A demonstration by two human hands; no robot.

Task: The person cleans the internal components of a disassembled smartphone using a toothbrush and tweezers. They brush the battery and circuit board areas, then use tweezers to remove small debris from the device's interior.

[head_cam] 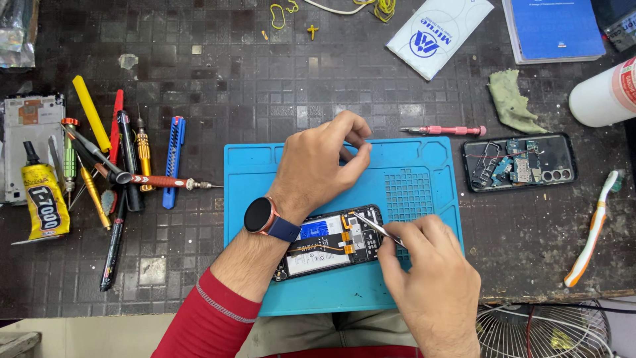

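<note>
An opened phone [329,242] with its back removed lies on a blue work mat [424,166], showing a battery and orange flex cables. My right hand [430,278] holds metal tweezers [374,226] whose tips rest on the phone's circuit board. My left hand [321,166], with a round watch on the wrist, hovers over the mat above the phone; thumb and forefinger are pinched together, and I cannot tell if something tiny is between them.
Screwdrivers, a blue cutter and pens [126,159] lie at left beside a yellow glue tube [44,199]. A phone back cover holding parts [520,162], a pink screwdriver [444,130], a toothbrush [591,232], a green cloth [513,99] and a white bottle [604,96] lie at right.
</note>
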